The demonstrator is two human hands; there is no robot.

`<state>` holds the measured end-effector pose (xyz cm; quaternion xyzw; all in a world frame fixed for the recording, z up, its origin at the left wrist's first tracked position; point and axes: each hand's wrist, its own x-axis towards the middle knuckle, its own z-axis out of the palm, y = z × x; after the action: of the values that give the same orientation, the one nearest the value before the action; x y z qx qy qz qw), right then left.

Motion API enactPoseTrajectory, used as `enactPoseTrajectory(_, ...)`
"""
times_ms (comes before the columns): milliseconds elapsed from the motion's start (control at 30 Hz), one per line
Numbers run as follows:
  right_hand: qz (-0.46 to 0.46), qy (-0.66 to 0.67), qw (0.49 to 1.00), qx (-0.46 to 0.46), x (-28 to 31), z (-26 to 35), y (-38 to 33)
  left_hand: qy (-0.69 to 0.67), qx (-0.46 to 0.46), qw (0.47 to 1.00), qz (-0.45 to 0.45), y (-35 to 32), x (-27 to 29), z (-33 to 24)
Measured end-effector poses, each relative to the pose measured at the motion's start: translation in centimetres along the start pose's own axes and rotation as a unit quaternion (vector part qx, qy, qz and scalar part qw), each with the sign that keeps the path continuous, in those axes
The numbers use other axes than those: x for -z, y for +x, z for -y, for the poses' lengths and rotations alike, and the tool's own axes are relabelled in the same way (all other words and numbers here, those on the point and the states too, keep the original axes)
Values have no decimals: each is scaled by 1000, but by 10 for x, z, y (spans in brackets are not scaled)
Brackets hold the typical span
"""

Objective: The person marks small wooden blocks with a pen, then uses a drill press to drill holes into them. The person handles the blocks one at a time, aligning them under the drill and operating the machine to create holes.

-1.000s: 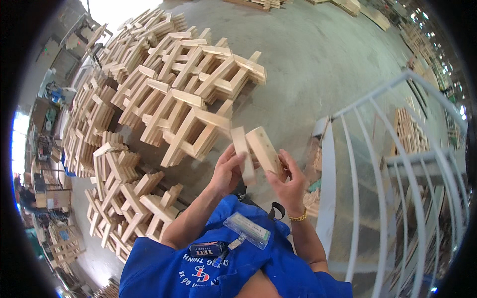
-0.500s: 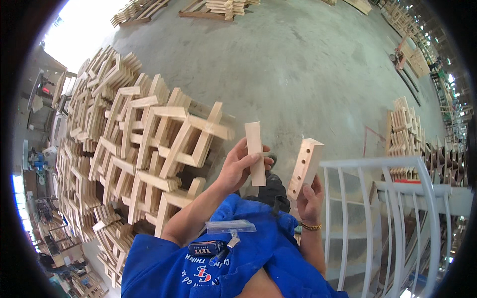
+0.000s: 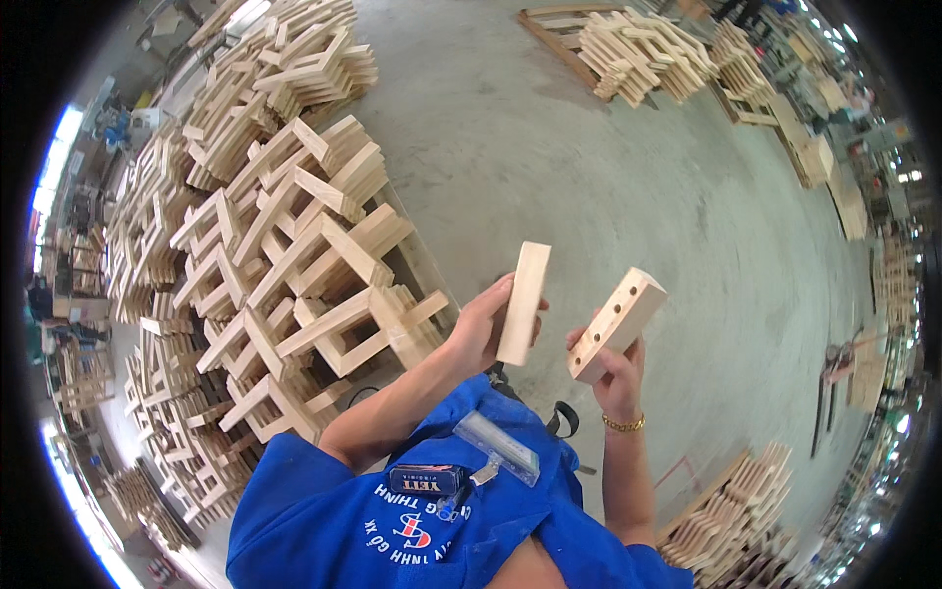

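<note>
A plain, pale wooden block (image 3: 526, 304) is gripped in my left hand (image 3: 484, 316), thumb behind it and fingertips showing at its right edge. My right hand (image 3: 620, 381) holds a second wooden block (image 3: 620, 319), tilted with its top leaning right. A row of several round dark holes runs along this block's left face, and its top end looks rounded. Both blocks are in the air in front of my blue shirt, side by side and apart from each other. A bracelet circles my right wrist.
Tall stacks of wooden frames (image 3: 324, 236) crowd my left side. More frame stacks stand on a pallet (image 3: 564, 49) at the far side and at the lower right (image 3: 731, 506). Grey concrete floor (image 3: 471, 147) stretches ahead.
My view has swung round, and the white metal rail on my right has left it. The left block has turned in my hand; the right block now leans further right.
</note>
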<state>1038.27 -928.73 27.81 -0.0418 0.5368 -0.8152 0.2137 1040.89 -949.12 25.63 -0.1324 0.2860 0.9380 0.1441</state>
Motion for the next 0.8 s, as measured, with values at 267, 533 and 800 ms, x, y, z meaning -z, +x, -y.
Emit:
enactPoseTrajectory(267,11,-33,992,-124,-2,44,257,-9,-117,992,-47,193,-9,-119)
enactPoseTrajectory(533,91,3,988,-126,-10,83,520,63,-167,973,-145,373,-7,-288)
enactPoseTrajectory(800,185,-80,978,-57,-91,104,825,-16,-171,978,-121,542,21,-454)
